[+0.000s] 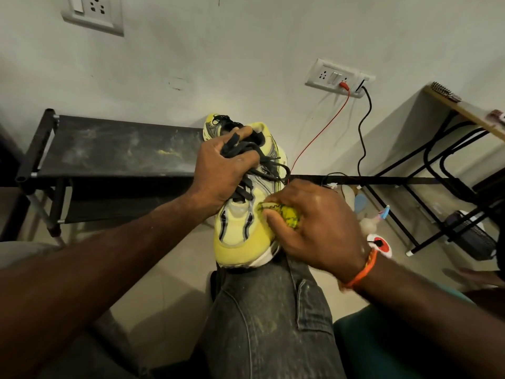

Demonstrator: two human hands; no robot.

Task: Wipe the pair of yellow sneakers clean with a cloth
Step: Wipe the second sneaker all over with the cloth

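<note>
yellow sneaker (240, 228) propped toe-near on the knee | left hand (221, 170) grips its laces and tongue | right hand (314, 225) bunches a yellow cloth (287, 214) against the toe's right side | wiping underway, second sneaker not in sight, seemingly still to do

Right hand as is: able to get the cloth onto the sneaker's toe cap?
Probably yes. The right hand grips the cloth against the sneaker beside the toe cap, nothing between; the left hand holds the laces farther up.
</note>
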